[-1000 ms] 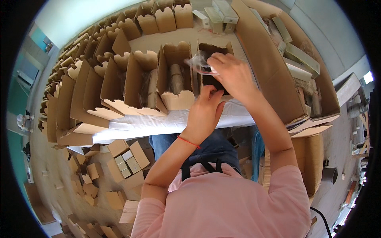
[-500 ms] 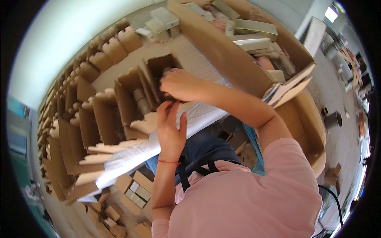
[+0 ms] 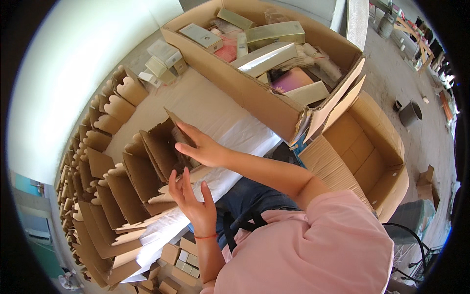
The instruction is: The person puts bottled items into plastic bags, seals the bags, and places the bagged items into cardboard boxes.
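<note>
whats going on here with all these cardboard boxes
A person in a pink shirt is working at a table covered with rows of small open cardboard cartons. The right hand reaches into one open carton at the near end of a row, while the left hand rests on its front flap. Behind, a big cardboard box holds assorted flat packaged boxes, and another large box stands open on the floor to the right.

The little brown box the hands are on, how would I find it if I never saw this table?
Start at the white-topped table and its long row of open brown cardboard boxes. Follow the row to the end nearest the big carton full of packages. The box there is the one with the right hand reaching inside and the left hand at its flap.
</note>
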A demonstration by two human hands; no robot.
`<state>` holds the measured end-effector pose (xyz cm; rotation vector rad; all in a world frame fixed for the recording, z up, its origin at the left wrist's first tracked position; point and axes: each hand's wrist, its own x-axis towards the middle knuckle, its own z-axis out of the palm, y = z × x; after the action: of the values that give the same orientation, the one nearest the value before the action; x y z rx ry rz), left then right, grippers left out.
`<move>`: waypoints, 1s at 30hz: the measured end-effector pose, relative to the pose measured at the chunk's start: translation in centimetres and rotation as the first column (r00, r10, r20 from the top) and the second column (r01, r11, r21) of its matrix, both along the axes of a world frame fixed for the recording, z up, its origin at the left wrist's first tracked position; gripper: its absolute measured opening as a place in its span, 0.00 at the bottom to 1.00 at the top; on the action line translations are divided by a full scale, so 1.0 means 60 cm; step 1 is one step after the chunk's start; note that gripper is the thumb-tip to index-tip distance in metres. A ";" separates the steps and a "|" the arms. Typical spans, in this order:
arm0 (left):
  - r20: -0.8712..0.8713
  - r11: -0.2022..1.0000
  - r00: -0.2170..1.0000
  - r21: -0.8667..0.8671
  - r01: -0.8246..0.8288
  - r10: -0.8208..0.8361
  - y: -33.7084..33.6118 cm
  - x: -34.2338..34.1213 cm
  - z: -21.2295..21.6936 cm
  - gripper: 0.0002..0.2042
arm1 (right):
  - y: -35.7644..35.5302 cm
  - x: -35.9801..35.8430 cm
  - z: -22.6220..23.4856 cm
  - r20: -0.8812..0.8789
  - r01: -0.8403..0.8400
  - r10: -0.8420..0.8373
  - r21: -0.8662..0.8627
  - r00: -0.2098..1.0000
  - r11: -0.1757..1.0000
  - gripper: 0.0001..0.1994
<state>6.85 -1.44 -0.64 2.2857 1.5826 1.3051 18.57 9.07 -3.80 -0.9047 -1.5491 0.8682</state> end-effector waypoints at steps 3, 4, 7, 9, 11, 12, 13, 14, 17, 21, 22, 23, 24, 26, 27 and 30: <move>0.082 0.996 0.996 0.079 0.034 -0.040 -0.016 -0.001 -0.024 0.19 | -0.082 0.079 0.090 0.258 -0.021 -0.025 0.174 0.966 0.985 0.27; 0.089 0.995 0.995 0.089 0.046 -0.054 -0.023 -0.001 -0.028 0.17 | -0.118 0.128 0.144 0.307 -0.057 -0.029 0.266 0.951 0.962 0.23; 0.098 0.999 0.994 0.037 0.037 -0.040 -0.044 -0.013 -0.069 0.15 | -0.135 0.271 0.272 0.523 0.106 -0.228 0.253 0.821 0.962 0.06; 0.208 0.994 0.974 -0.035 0.105 -0.095 -0.045 0.000 -0.085 0.13 | -0.063 0.366 0.302 0.623 0.276 -0.526 0.457 0.579 0.845 0.09; 0.246 0.975 0.957 -0.121 0.188 -0.154 -0.050 0.003 -0.087 0.13 | -0.001 0.478 0.300 0.821 0.392 -0.498 0.376 0.278 0.839 0.14; 0.252 0.973 0.953 -0.114 0.201 -0.168 -0.046 0.018 -0.085 0.12 | 0.029 0.565 0.264 0.904 0.416 -0.412 0.333 0.114 0.846 0.15; 0.265 0.965 0.945 -0.129 0.230 -0.190 -0.046 0.024 -0.087 0.12 | 0.052 0.643 0.216 0.952 0.444 -0.303 0.292 -0.048 0.847 0.16; 0.271 0.961 0.944 -0.142 0.235 -0.191 -0.048 0.022 -0.090 0.12 | 0.070 0.681 0.177 0.968 0.547 -0.055 0.184 -0.243 0.817 0.16; 0.289 0.960 0.943 -0.170 0.222 -0.167 -0.052 0.013 -0.087 0.12 | 0.054 0.617 0.195 0.980 0.765 0.191 -0.167 0.059 0.622 0.16; 0.298 0.957 0.939 -0.178 0.231 -0.171 -0.053 0.007 -0.092 0.11 | 0.075 0.644 0.175 0.977 0.760 0.174 -0.016 -0.127 0.649 0.15; 0.300 0.954 0.937 -0.180 0.240 -0.179 -0.053 0.004 -0.092 0.11 | 0.073 0.649 0.171 0.976 0.771 0.200 -0.062 -0.086 0.634 0.15; 0.303 0.952 0.935 -0.184 0.245 -0.182 -0.055 0.001 -0.093 0.11 | 0.065 0.629 0.183 0.973 0.776 0.227 -0.108 -0.046 0.622 0.16; 0.304 0.952 0.935 -0.182 0.247 -0.185 -0.057 0.001 -0.091 0.11 | 0.061 0.615 0.190 0.968 0.779 0.252 -0.153 -0.007 0.608 0.17; 0.307 0.951 0.932 -0.177 0.254 -0.192 -0.058 -0.002 -0.086 0.12 | 0.058 0.619 0.189 0.959 0.790 0.268 -0.095 -0.090 0.606 0.10; 0.309 0.952 0.931 -0.170 0.256 -0.195 -0.061 -0.003 -0.085 0.12 | 0.056 0.628 0.189 0.952 0.792 0.274 -0.062 -0.135 0.607 0.08; 0.325 0.957 0.928 -0.160 0.243 -0.182 -0.073 -0.018 -0.083 0.12 | 0.075 0.662 0.175 0.946 0.721 -0.207 0.325 -0.251 0.612 0.08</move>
<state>5.79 -5.82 -5.63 1.9578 1.2592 1.3050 58.27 13.56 6.72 -2.7171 -1.7288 -0.4593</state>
